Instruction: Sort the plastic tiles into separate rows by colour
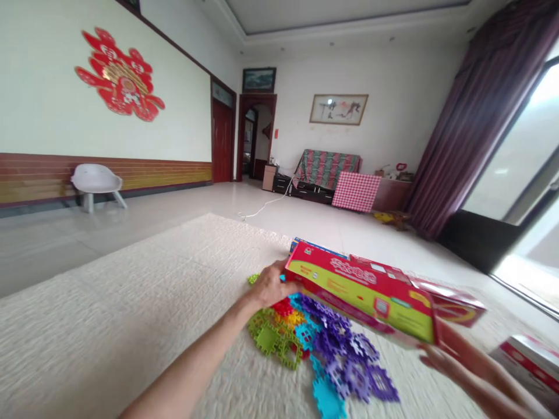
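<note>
A long red and yellow-green cardboard box [358,294] is held between my two hands, slightly tilted, with its right end lower. My left hand [271,285] grips the left end, thumb on the near face. At the other end, my right hand [454,352] supports the lower right corner; it is somewhat blurred and partly hidden. Below the box lies a pile of notched plastic building pieces: purple pieces [356,375], green pieces [267,338], blue pieces [327,396], and a few yellow pieces [290,317] and red ones. The box hides part of the pile.
Behind the held box are a blue box [321,247] and a red box [463,305]. A red and white box [530,364] sits at right. Everything rests on a beige textured mat [144,314]. A small grey chair [96,180] stands by the left wall; a white cable [266,205] crosses the floor.
</note>
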The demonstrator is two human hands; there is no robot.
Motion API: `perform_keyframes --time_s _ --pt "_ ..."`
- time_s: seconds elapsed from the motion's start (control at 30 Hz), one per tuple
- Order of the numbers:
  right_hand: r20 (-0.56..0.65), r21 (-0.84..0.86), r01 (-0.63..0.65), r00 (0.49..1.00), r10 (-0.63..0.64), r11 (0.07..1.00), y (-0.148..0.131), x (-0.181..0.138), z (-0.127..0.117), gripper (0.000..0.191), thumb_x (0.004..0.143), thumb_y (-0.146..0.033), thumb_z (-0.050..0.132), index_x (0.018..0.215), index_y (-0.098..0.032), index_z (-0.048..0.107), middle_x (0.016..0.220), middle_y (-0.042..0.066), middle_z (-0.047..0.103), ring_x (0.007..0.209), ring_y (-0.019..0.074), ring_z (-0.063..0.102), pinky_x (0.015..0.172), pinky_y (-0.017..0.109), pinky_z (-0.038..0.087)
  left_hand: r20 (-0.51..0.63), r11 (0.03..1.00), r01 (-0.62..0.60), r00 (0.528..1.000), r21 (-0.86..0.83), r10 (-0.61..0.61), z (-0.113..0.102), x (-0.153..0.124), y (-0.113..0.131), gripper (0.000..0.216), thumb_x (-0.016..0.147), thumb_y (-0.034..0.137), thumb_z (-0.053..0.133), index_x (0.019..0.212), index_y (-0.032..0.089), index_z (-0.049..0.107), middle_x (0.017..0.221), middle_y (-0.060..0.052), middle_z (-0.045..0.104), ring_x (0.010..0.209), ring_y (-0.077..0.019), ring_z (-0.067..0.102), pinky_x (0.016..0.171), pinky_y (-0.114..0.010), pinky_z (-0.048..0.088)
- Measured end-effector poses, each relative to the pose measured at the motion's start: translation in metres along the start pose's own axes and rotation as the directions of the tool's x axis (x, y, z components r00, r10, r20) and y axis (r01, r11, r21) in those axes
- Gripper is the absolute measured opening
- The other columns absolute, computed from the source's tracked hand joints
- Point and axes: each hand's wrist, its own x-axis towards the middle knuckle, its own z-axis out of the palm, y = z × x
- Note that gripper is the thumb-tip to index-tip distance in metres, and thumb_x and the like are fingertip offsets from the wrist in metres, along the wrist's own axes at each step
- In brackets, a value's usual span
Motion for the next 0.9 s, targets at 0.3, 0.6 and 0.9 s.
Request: perform_keyframes --time_s 0.3,0.6,0.9 --pt "0.066 -0.033 -0.017 0.998 0.019 0.999 -0.094 0.175 0.245 0.048 0.076 -0.045 0.057 0.116 -0.018 0.056 0.103 0.009 0.07 0.084 0.0241 0.068 0.068 0.032 0.053 -0.384 0.933 0.354 0.854 -0.061 -0.35 -0.132 0.02 -0.168 0.042 0.066 0.036 0.068 0.101 0.015 0.063 0.097 -0.008 0.071 0.087 -0.0216 0.066 0.077 -0.03 0.05" --pt "-0.035 -0.151 -0.054 0.998 0.049 0.987 -0.092 0.253 0.32 0.047 0.068 -0.031 0.059 0.11 -0.011 0.056 0.106 0.018 0.06 0.099 0.0302 0.06 0.087 0.039 0.047 -0.571 0.858 0.51 0.726 0.07 -0.384 -0.154 0.074 -0.266 0.036 0.069 0.034 0.066 0.102 0.018 0.063 0.097 -0.006 0.071 0.089 -0.0208 0.065 0.076 -0.028 0.049" --pt "-0.103 -0.125 0.037 0.993 -0.05 0.991 -0.107 0.273 0.328 0.061 0.064 -0.023 0.056 0.122 -0.011 0.044 0.124 0.019 0.05 0.111 0.0302 0.051 0.095 0.044 0.043 -0.601 0.789 0.606 0.669 0.101 -0.437 -0.132 0.126 -0.266 0.055 0.073 0.03 0.064 0.124 0.016 0.049 0.113 -0.012 0.066 0.105 -0.0256 0.062 0.09 -0.035 0.047"
